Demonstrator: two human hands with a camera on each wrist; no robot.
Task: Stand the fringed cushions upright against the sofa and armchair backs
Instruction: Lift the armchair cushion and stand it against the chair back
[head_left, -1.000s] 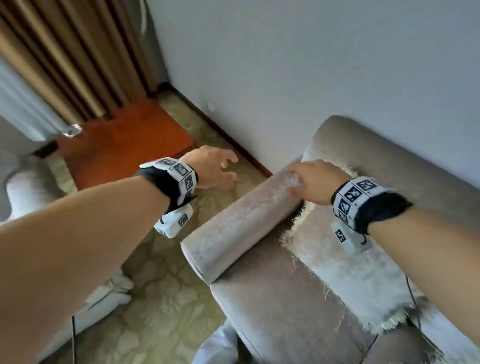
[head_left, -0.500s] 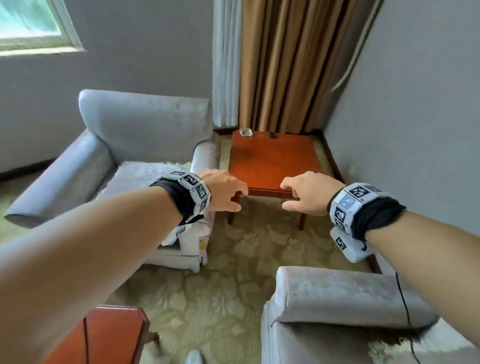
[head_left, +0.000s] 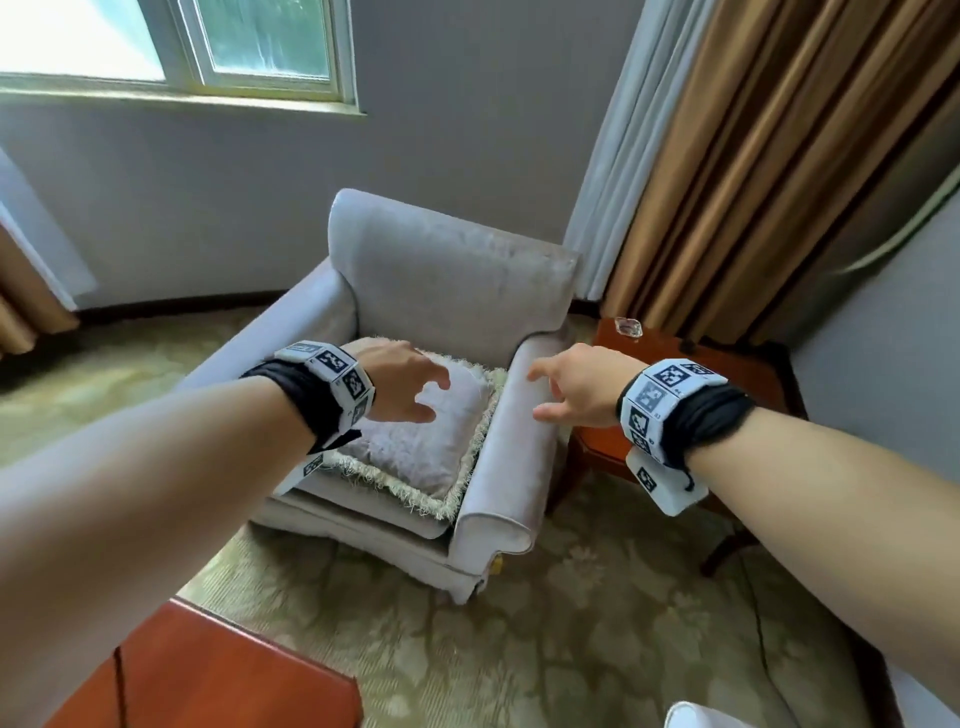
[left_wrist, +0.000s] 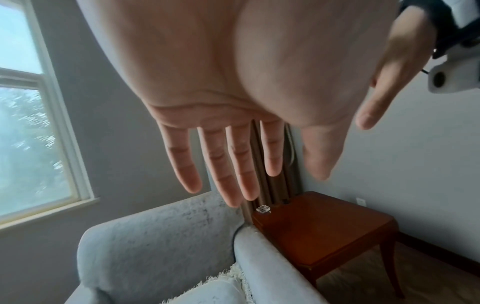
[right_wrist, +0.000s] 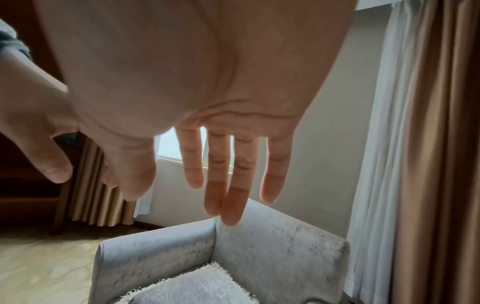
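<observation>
A pale fringed cushion (head_left: 421, 441) lies flat on the seat of a grey armchair (head_left: 447, 275), its cream fringe along the front and right edges. In the wrist views its corner shows low down (left_wrist: 215, 292) (right_wrist: 192, 288). My left hand (head_left: 410, 387) reaches out in the air over the cushion, fingers spread and holding nothing (left_wrist: 233, 164). To its right, my right hand (head_left: 566, 389) hovers over the chair's right armrest (head_left: 511, 457), fingers straight and empty (right_wrist: 228, 174). Neither hand touches the cushion.
A reddish wooden side table (head_left: 691, 374) with a small glass ashtray (head_left: 627, 327) stands right of the armchair. Brown and white curtains (head_left: 753, 171) hang behind it. Another wooden table's corner (head_left: 202, 675) is at my lower left. Patterned carpet (head_left: 571, 623) covers the floor.
My view has swung left from the sofa past the side table to the armchair, which now sits closer and centred. Both hands have opened and spread toward its cushion.
</observation>
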